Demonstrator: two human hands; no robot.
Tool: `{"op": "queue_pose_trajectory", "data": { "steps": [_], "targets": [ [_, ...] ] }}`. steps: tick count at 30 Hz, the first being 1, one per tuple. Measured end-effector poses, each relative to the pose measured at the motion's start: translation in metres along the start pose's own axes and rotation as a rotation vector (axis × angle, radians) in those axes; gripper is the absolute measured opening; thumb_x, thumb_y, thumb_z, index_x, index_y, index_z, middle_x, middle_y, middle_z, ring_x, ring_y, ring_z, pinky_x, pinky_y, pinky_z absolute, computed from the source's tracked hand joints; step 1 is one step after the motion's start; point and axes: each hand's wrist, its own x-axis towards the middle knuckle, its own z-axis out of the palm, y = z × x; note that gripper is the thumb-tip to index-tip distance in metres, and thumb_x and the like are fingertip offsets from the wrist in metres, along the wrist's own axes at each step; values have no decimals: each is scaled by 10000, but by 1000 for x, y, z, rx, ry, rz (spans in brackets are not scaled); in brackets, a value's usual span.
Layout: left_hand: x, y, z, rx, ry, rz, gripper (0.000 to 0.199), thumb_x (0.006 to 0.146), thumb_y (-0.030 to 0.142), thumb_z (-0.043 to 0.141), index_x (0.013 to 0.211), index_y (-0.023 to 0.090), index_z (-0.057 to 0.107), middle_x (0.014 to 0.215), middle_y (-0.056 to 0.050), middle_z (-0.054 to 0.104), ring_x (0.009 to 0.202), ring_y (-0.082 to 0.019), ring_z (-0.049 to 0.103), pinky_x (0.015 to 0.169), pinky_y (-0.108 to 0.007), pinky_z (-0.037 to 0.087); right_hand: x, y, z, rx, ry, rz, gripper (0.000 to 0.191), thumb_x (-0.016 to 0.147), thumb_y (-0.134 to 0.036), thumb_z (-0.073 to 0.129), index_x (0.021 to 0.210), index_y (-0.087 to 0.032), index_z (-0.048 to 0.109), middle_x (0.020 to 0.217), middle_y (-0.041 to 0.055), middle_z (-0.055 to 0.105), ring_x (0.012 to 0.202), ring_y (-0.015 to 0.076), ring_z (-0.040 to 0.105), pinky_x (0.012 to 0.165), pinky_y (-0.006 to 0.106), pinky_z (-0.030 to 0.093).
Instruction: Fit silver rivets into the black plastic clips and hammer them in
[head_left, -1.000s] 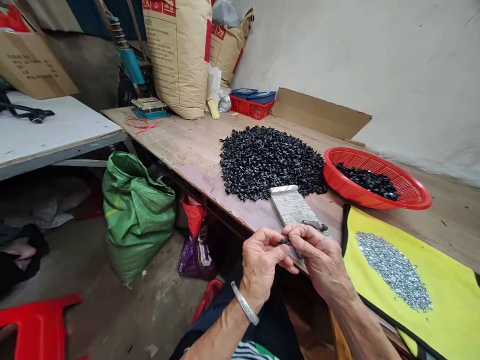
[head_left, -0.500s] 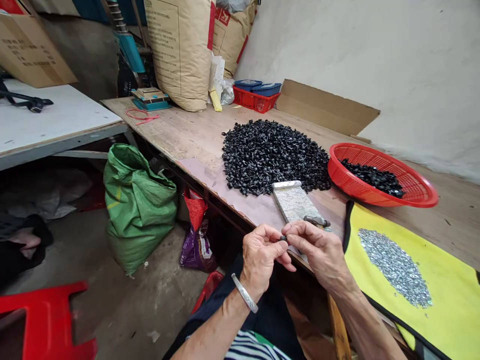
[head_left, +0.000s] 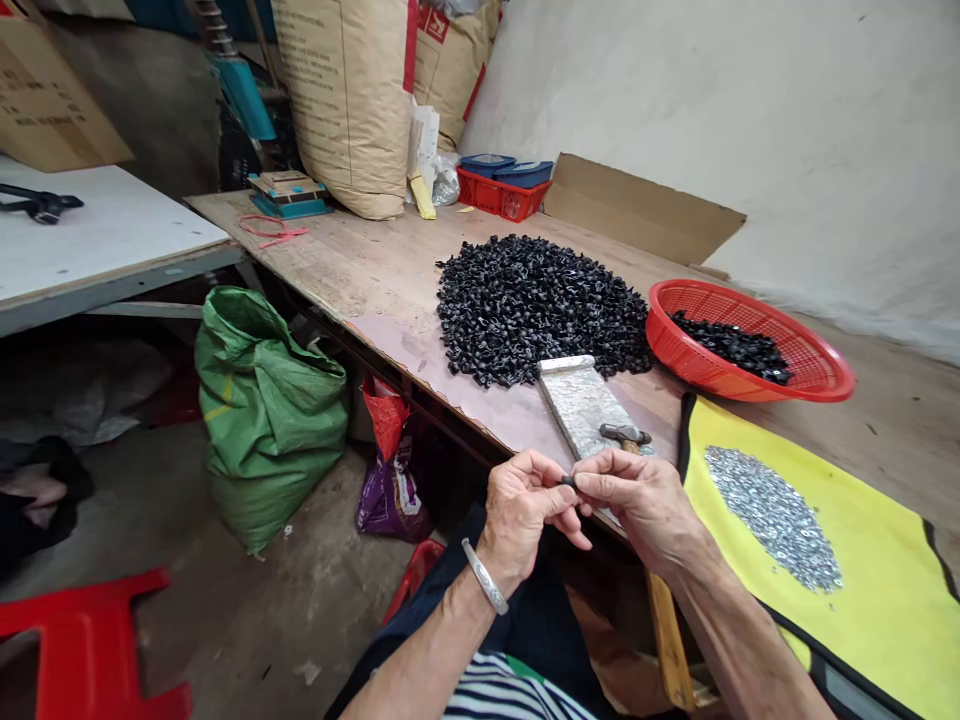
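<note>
At the table's front edge, my left hand (head_left: 521, 510) pinches a small black plastic part (head_left: 568, 482) between thumb and fingertips. My right hand (head_left: 637, 505) meets it there, thumb and forefinger closed on the same part, which the fingers mostly hide. Just beyond my hands lies a worn metal plate (head_left: 589, 405). A hammer (head_left: 624, 434) rests with its head on the near end of that plate, and its wooden handle runs beneath my right hand over the table edge. Behind the plate spreads a large heap of black plastic parts (head_left: 540, 305).
A red plastic basket (head_left: 817, 365) with black parts stands at right. Small shiny metal pieces (head_left: 776, 515) lie on a yellow cloth (head_left: 885, 590). A green sack (head_left: 270, 430) and red stool (head_left: 90, 640) are on the left. Large paper sacks (head_left: 345, 110) stand at the back.
The whole view has shifted slightly. My right fingers have moved a little over the black part, and more of the hammer shows. Both hands stay together at the table edge.
</note>
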Motion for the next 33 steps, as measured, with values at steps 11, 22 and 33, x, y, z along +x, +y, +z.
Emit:
{"op": "queue_pose_trajectory", "data": {
  "steps": [11,22,33],
  "targets": [
    [-3,4,-5,308,31,67,100,634,170,698,594,125,617,486,-3,597,406,-103,543,424,-191,394,-13,-2,0,-148,-4,-104,213,630,-319,721,600,-145,601,544,1,605,473,125,565,485,241,433],
    [-5,-8,3,13,-44,-80,150,612,164,692,534,106,578,443,-60,596,368,-165,551,346,-232,411,-29,17,3,105,6,-95,187,685,-276,674,615,-155,549,503,-9,577,439,110,528,467,227,403],
    [2,-26,5,-31,-120,-163,247,532,242,778,567,89,588,485,-87,630,380,-193,585,329,-251,449,-27,25,-13,134,87,-10,248,613,-318,730,584,-157,543,425,-24,523,372,105,485,407,220,393]
  ]
}}
